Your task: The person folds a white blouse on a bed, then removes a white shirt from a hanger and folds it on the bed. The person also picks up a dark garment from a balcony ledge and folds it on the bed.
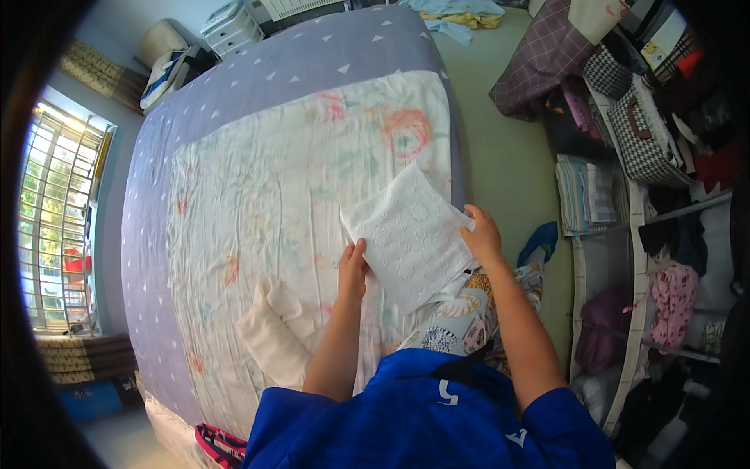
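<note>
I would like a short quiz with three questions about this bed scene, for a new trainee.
1. True or false: both hands touch the white textured cloth.
2. Which hand is at the cloth's right edge? A) left hand B) right hand
3. What lies on the floral sheet, left of the left forearm?

Key: 1. true. 2. B. 3. A folded cream cloth.

The cloth (412, 234) was white with an embossed pattern, folded into a rough square and turned cornerwise like a diamond. It lay flat on the bed (258, 203) near its right edge, over the pale floral sheet (266, 195), its lower corners held at both sides.
</note>
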`<state>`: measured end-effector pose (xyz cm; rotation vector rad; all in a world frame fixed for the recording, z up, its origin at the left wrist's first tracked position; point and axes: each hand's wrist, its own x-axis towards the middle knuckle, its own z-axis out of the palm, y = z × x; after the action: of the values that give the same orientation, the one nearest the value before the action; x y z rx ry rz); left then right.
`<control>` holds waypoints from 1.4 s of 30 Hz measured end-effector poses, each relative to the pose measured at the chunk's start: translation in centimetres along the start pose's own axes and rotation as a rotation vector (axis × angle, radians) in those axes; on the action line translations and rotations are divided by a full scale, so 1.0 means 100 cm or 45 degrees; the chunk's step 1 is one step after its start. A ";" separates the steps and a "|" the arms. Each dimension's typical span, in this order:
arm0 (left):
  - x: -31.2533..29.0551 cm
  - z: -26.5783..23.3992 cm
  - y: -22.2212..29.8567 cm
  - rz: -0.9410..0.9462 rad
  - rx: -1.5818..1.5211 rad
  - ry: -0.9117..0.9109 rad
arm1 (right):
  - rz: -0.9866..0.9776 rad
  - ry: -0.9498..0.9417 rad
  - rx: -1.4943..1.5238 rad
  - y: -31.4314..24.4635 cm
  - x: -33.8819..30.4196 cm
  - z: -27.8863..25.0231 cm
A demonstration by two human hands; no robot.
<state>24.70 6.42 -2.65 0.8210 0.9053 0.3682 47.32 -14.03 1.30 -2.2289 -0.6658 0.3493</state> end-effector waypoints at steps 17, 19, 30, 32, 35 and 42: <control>0.060 0.014 0.009 -0.073 -0.117 0.342 | -0.301 -0.168 -0.460 -0.042 0.032 0.087; 0.046 0.008 0.013 -0.204 -0.316 0.030 | -0.303 -0.174 -0.365 -0.038 0.031 0.086; -0.032 0.051 -0.008 0.035 0.051 -0.203 | -0.081 0.077 0.225 -0.004 -0.027 0.032; -0.059 0.072 0.029 0.204 0.267 -0.290 | -0.038 0.171 0.495 -0.001 -0.023 0.024; -0.131 0.084 0.088 0.463 0.550 -0.509 | 0.213 0.001 1.094 -0.029 -0.031 0.012; -0.217 0.018 0.130 0.236 0.390 -0.607 | 0.617 -0.740 1.777 -0.086 -0.114 0.041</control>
<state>14.10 0.95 19.74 1.2180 0.4433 0.1805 33.09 -13.08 5.37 -0.8696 -0.0158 1.2643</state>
